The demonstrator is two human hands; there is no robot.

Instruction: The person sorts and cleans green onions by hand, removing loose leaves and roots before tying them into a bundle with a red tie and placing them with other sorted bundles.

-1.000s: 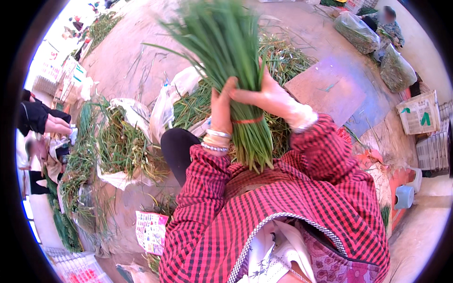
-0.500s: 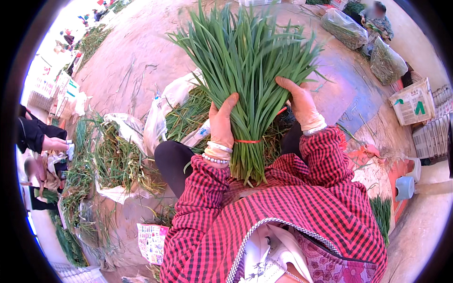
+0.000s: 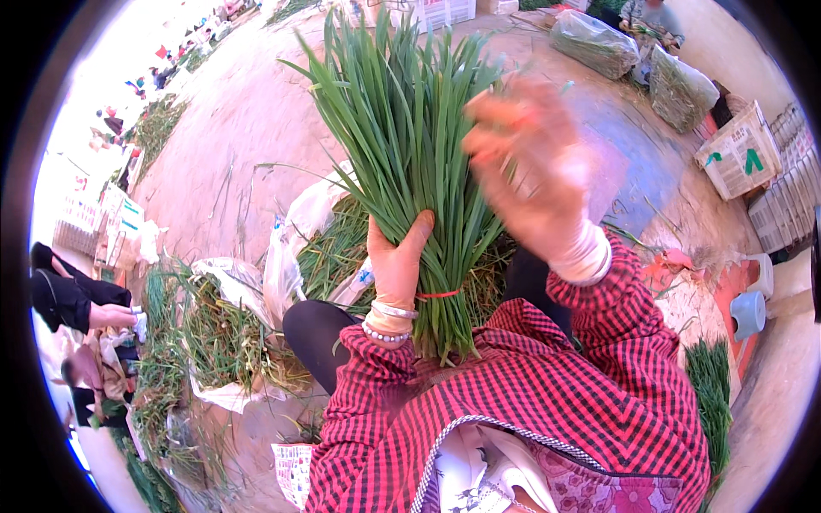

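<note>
My right hand [image 3: 539, 175] has moved up beside the green bunch [image 3: 402, 145], too blurry to tell if it's spread. My left hand [image 3: 396, 256] holds the bunch in front of me, near the red band [image 3: 440, 295]. I think I'm tidying it; next, my left should hold tight.

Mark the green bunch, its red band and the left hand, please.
Green bunch [image 3: 419, 162]: head view, mid-length on the leaves.
Red band [image 3: 440, 295]: head view, the front of the loop.
Left hand [image 3: 398, 256]: head view, the middle of the hand.
</note>
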